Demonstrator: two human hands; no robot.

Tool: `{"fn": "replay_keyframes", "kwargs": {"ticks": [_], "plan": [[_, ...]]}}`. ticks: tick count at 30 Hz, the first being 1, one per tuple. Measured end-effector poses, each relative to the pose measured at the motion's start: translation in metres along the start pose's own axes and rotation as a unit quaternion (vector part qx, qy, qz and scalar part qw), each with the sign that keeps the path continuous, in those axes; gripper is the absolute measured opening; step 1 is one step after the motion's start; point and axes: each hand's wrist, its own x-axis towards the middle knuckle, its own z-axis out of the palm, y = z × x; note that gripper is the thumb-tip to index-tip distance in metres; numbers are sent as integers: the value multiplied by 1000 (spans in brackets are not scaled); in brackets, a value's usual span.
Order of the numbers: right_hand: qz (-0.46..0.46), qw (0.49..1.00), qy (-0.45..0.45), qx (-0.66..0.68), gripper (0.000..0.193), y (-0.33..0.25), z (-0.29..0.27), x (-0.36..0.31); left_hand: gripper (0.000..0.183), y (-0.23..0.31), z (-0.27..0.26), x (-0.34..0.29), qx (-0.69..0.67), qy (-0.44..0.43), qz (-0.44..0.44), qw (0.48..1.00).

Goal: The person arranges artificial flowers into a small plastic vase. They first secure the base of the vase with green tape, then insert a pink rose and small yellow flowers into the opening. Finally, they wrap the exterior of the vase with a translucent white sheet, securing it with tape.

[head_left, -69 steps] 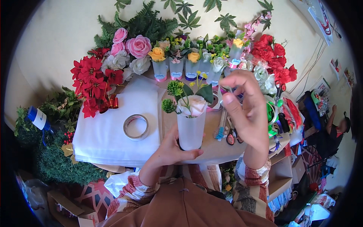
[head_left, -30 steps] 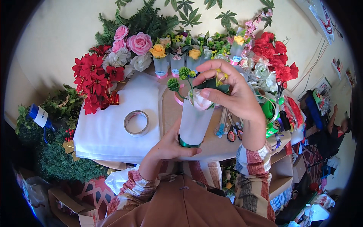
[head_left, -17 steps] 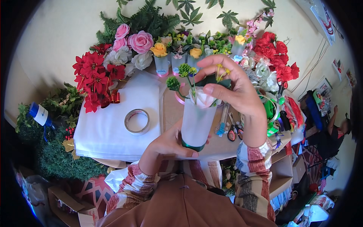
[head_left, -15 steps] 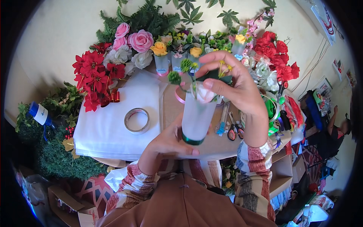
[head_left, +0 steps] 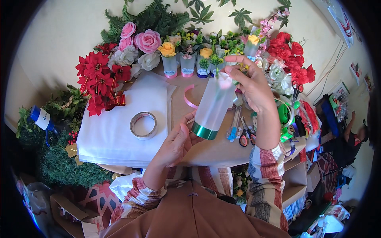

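Note:
A frosted, translucent cylinder vase (head_left: 212, 105) with a shiny green band round its base tilts above the table, its top leaning right. My left hand (head_left: 174, 144) supports it low down, the fingers partly hidden behind the banded base. At the rim my right hand (head_left: 252, 85) has thumb and fingers closed round the artificial flowers. A pale pink artificial rose (head_left: 224, 80) sits in the vase's mouth, with green sprigs (head_left: 216, 60) rising beside it. The exact stem under my right fingers is hidden.
A tape roll (head_left: 143, 125) rests on white sheets (head_left: 107, 139) at the left. Scissors (head_left: 247, 135) and a cutter (head_left: 234, 125) lie at the right. Behind stand several filled vases (head_left: 170, 65), flanked by red flowers (head_left: 95, 75). A pink ribbon (head_left: 188, 97) curls mid-table.
The vase has tilted further, its green base lifting and turning to show more of the band. My left hand has risen slightly with it; my right hand stays at the flowers.

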Motion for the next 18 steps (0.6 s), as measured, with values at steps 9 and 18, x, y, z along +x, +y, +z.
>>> {"fn": "replay_keyframes", "kwargs": {"ticks": [9, 18], "plan": [[86, 992, -1, 87, 29, 21, -14, 4, 74, 0, 2, -4, -21, 36, -33, 999], [62, 996, 13, 56, 31, 26, -7, -2, 67, -11, -11, -7, 109, 91, 47, 989]]}}
